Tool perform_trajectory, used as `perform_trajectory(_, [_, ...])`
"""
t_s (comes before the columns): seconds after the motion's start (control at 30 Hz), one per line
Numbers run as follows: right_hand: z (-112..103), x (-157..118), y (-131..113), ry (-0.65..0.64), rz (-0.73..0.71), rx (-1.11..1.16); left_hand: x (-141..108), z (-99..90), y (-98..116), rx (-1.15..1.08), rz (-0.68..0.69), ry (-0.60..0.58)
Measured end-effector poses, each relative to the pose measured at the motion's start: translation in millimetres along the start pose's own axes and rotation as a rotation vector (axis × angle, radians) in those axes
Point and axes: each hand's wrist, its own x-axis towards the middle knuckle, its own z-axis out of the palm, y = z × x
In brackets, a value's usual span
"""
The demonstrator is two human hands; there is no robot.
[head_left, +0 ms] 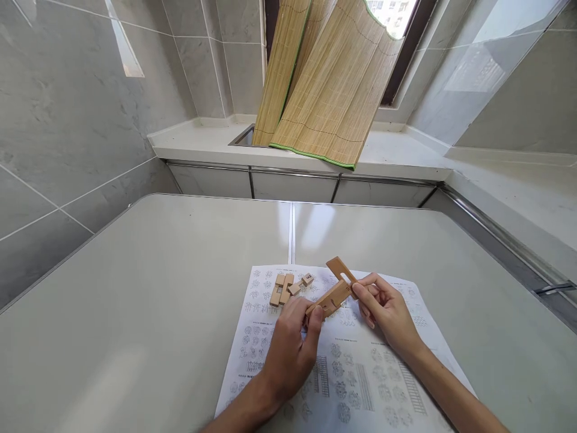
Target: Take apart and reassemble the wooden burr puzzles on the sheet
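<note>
My left hand (pixel 295 346) is closed around the near end of a wooden puzzle piece (pixel 331 299), which has a dark mark on its upper face. Pinched in my right hand (pixel 387 307) is a flatter wooden piece with a slot (pixel 339 267). It crosses the far right end of the piece in my left hand; whether the two interlock I cannot tell. Just beyond my left hand lie several notched wooden pieces (pixel 283 288), grouped together, with a numbered piece (pixel 308 279) at their right. Under both hands is a printed paper sheet (pixel 265 349) with rows of small diagrams.
The sheet rests on a glossy pale table (pixel 135 313) with a seam down its middle. Behind the table runs a white ledge (pixel 202 141) below a window. Bamboo mats (pixel 333 90) with green edging lean there. Grey tiled walls (pixel 67 108) stand at the sides.
</note>
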Motion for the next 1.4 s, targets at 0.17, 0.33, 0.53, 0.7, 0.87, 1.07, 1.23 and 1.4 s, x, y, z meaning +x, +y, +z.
perform_trajectory(0.17, [6,-3,0,-0.006,0.003,-0.009,2,-1.7,-2,-0.025,-0.032,0.013])
perform_trajectory(0.33, [10,-5,5,-0.046,-0.004,-0.028,4,-1.8,-2,-0.022,-0.027,0.032])
perform_trajectory(0.53, [12,-7,6,-0.020,-0.022,-0.069,5,-3.2,-4,0.018,-0.028,0.063])
perform_trajectory(0.7, [12,-7,3,0.018,-0.027,-0.049,6,-4.3,-6,0.045,-0.020,0.088])
perform_trajectory(0.87, [14,-9,1,0.035,-0.048,-0.069,8,-5.1,-6,0.095,0.018,0.122])
perform_trajectory(1.07, [20,-15,1,0.104,-0.139,-0.174,8,-5.1,-6,0.122,0.041,0.108])
perform_trajectory(1.23, [20,-16,1,0.123,-0.202,-0.255,8,-5.5,-5,0.112,0.034,0.102])
perform_trajectory(1.4, [17,-17,5,0.133,-0.320,-0.374,8,-6.1,-3,0.072,-0.016,0.091])
